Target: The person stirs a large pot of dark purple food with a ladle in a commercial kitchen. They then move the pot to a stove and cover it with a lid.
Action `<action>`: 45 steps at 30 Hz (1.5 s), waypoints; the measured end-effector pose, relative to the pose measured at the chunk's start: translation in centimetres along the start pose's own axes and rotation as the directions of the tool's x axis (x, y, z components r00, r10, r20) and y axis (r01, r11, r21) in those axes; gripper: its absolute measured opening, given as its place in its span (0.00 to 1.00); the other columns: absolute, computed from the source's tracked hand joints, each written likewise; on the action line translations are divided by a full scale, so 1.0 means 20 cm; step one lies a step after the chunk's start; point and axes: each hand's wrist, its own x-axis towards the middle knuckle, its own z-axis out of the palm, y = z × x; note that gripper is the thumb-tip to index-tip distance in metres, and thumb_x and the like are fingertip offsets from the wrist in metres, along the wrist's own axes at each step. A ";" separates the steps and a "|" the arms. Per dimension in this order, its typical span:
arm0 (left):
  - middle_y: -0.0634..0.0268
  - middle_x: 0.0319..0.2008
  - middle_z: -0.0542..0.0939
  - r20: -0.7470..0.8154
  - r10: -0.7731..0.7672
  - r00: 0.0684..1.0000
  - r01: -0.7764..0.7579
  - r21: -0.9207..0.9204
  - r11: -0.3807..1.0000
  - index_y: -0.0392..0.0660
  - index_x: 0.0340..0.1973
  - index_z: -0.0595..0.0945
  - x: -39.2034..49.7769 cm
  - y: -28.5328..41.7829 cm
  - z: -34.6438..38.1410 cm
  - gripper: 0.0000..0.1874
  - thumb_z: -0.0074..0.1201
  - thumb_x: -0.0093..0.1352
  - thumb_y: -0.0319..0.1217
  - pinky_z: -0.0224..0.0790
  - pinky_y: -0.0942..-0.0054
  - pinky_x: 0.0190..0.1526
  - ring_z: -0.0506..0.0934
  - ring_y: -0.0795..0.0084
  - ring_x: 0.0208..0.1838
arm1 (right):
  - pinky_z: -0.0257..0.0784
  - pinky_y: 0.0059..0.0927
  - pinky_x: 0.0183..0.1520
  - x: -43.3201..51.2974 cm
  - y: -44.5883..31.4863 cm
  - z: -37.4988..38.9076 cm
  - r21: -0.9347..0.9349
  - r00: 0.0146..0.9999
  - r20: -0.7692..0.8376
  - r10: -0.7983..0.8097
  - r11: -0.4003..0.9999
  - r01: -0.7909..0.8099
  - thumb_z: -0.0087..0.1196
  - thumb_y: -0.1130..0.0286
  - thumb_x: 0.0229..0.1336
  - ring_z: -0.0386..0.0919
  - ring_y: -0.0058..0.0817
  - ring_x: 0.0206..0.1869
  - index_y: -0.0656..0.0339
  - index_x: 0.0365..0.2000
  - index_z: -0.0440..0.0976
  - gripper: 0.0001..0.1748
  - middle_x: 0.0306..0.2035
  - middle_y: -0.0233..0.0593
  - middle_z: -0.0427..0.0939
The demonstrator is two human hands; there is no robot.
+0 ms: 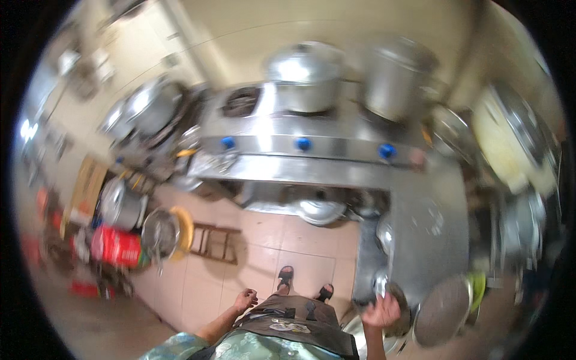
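Observation:
My left hand (246, 300) hangs beside the brown apron (297, 310), its fingers loosely bent with nothing seen in them. On the other side my right hand (382, 311) is raised, blurred, with its fingers spread and no object visible in it. Just beyond its fingertips is a shiny round metal piece (381, 281), too blurred to name. A round mesh strainer (441, 310) lies to the right of this hand. Beside the strainer is a bright green rim (478, 290). The steel counter (423, 243) runs forward from near my right hand.
Ahead stands a steel stove (306, 164) with blue knobs (303, 144), a lidded pot (306, 74) and a tall stockpot (398, 78). Lidded pans (321, 210) sit beneath it. On the tiled floor (265, 238), a wooden stool (215, 243) stands near a yellow basin (182, 231) and red bag (119, 246).

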 end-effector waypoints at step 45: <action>0.59 0.30 0.78 0.272 -0.305 0.913 0.369 -0.228 0.901 0.39 0.40 0.71 -0.24 -1.07 -0.22 0.20 0.46 0.65 0.44 0.69 0.74 0.32 0.75 0.72 0.31 | 0.50 0.35 0.61 1.75 0.57 0.58 -0.096 0.985 0.052 -0.162 0.981 0.167 0.50 0.61 0.50 0.56 0.32 0.61 0.59 0.54 0.61 0.30 0.58 0.36 0.61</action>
